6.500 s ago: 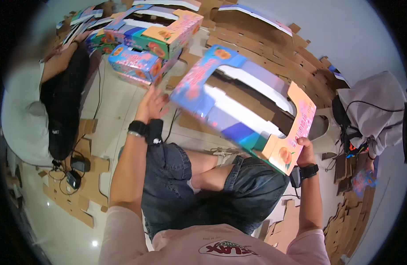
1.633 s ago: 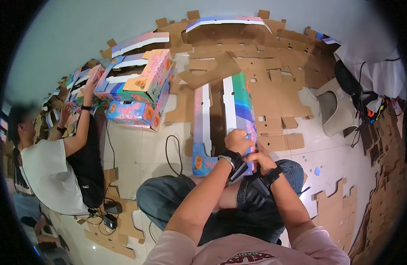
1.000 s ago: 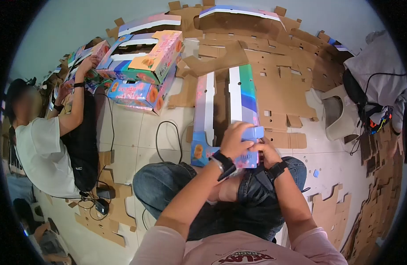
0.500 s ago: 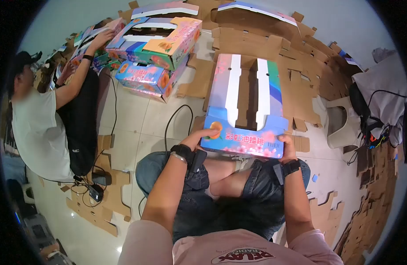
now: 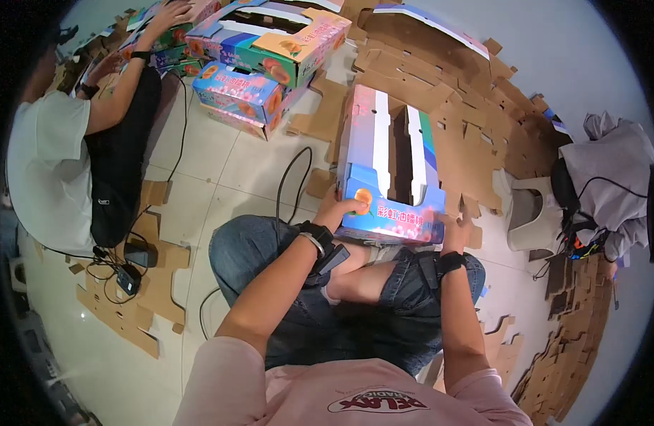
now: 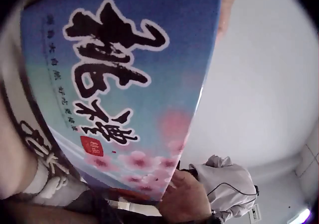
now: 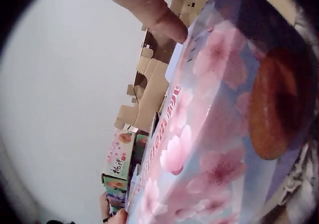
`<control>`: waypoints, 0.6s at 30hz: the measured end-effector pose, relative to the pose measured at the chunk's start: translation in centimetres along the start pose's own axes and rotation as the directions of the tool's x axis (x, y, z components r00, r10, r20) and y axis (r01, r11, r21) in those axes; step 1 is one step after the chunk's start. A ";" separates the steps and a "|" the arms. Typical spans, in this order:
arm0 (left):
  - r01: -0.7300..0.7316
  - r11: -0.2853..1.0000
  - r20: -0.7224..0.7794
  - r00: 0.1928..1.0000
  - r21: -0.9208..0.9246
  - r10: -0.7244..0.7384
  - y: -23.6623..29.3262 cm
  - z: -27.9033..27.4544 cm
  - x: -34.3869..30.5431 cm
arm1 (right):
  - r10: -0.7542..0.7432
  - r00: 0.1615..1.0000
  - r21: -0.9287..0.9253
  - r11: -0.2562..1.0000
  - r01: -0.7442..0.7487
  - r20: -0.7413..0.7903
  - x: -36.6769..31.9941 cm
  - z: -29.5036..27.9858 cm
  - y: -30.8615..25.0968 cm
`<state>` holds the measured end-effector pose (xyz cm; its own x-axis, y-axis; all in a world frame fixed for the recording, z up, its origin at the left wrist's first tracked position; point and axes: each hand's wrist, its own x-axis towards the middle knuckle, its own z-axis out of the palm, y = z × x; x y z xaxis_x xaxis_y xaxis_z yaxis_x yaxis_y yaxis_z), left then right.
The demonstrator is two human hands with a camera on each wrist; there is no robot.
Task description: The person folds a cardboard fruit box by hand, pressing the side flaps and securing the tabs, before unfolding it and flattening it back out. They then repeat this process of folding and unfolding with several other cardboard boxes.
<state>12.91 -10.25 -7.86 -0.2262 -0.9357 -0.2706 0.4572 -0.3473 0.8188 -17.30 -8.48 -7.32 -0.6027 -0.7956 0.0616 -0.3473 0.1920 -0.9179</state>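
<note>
A printed fruit carton, blue and pink with a long open slot in its top, stands in front of my crossed legs with its lettered end towards me. My left hand holds its near left corner, the thumb lying over the top edge. At the near right corner my right hand grips it, and in the right wrist view the thumb presses at the top edge. In the left wrist view the carton's side, with large black characters and blossoms, fills much of the picture.
Similar cartons are stacked at the back left, beside a seated person reaching to others. Flattened cardboard covers the floor behind the carton. A stool with clothing on it stands right; a black cable loops at the left knee.
Both hands were working together at the carton's right near corner; they have parted to its two near corners. The raised blue flap there now lies flat, and the carton has turned slightly.
</note>
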 end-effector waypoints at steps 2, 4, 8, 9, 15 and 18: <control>-0.042 0.995 -0.058 0.997 0.091 0.047 -1.0 -0.6 0.6 | -0.226 0.973 -0.186 0.959 0.215 -0.042 -0.9 0.4 -2.5; -0.067 0.993 -0.034 0.997 0.098 0.070 0.3 0.2 -0.1 | -0.415 0.907 -0.145 0.896 0.420 0.065 -2.1 1.0 -5.1; -0.111 0.991 -0.039 0.993 0.070 0.114 1.0 1.1 -0.9 | -0.501 0.751 -0.033 0.823 0.568 0.431 -5.2 3.6 -12.4; -0.117 0.991 -0.041 0.992 0.068 0.120 1.1 1.3 -1.1 | -0.514 0.715 -0.018 0.806 0.591 0.473 -5.4 4.5 -13.4; -0.271 0.894 -0.109 0.938 0.357 0.328 -0.6 0.9 -0.9 | -0.490 0.600 -0.091 0.723 0.685 0.632 -6.5 9.2 -16.1; -0.243 0.905 -0.094 0.952 0.348 0.292 1.1 1.8 -2.6 | -0.483 0.605 -0.267 0.598 0.756 0.632 -7.4 9.9 -16.9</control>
<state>12.44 -8.08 -5.32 -0.0008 -0.9978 -0.0664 0.1693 -0.0656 0.9834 0.12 -11.49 3.89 0.2572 -0.9378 0.2331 -0.8550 -0.3333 -0.3974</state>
